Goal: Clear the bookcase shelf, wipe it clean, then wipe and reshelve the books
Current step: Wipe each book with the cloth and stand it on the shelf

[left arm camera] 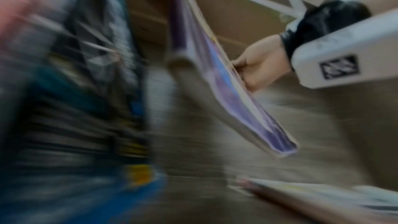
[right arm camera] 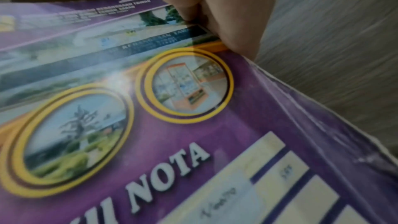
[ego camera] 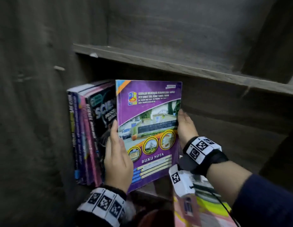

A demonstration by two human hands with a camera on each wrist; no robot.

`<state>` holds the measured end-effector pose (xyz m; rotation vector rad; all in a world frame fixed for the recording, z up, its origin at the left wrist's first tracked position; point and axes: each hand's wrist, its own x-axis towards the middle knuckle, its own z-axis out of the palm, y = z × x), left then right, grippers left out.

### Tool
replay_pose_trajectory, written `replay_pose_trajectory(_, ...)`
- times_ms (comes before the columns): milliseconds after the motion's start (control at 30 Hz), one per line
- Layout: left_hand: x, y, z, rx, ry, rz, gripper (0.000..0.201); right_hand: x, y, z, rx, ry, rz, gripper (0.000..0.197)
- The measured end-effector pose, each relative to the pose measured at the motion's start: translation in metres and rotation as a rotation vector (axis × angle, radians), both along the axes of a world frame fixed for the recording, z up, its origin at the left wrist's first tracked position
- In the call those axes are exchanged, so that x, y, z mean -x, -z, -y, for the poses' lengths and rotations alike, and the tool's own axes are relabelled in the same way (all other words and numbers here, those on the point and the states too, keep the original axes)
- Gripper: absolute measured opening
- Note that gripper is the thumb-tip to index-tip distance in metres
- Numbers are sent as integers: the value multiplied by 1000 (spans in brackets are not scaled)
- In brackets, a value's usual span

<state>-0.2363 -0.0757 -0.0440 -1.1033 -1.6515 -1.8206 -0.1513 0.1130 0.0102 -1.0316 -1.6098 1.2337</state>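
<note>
Purple covers the front of the notebook (ego camera: 149,128), printed with "BUKU NOTA", a school crest, a photograph of a gate and three yellow-ringed round pictures. The person holds it upright and slightly tilted between both hands, its front cover facing them, at the left end of the lower shelf (ego camera: 240,131) of the dark wooden bookcase. The left hand (ego camera: 117,154) grips the notebook's left edge, thumb laid up along the front cover and fingers hidden behind it. The right hand (ego camera: 185,126) grips the right edge about halfway up; in the right wrist view its fingers (right arm camera: 215,6) curl onto the edge of the cover, closed around it. In the left wrist view the notebook (left arm camera: 226,83) shows edge-on and blurred, with the right hand (left arm camera: 256,67) pinching its far side.

Just to the left of the notebook, a row of shelved books (ego camera: 88,133) stands upright against the bookcase's left wall, spines outward; the nearest one is black with the letters "SCIE" visible, and the notebook overlaps its cover. The upper shelf (ego camera: 158,61) runs across above them. Near the bottom right, below the right wrist, lies a pink and yellow book (ego camera: 203,210), partly hidden by the wrist camera.
</note>
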Motion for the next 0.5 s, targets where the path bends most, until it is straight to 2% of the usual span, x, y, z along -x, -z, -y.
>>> replay_pose_trajectory(167,42,-4,17,-21,-135,-50,43,92,-2,13,143,-71,-94,92)
replay_pose_trajectory(233,51,0,18,-27,-190,-126,40,116,-4,19,155,-79,-119,75)
replay_pose_trajectory(300,59,7,18,-25,-270,-261,36,134,1,16,164,-74,-138,57)
replay_pose_trajectory(367,67,11,18,-30,-345,-325,35,142,6,14,169,-59,-163,52)
replay_pose_trajectory(500,77,11,17,-16,-413,-341,37,151,14,20,136,-44,-187,51)
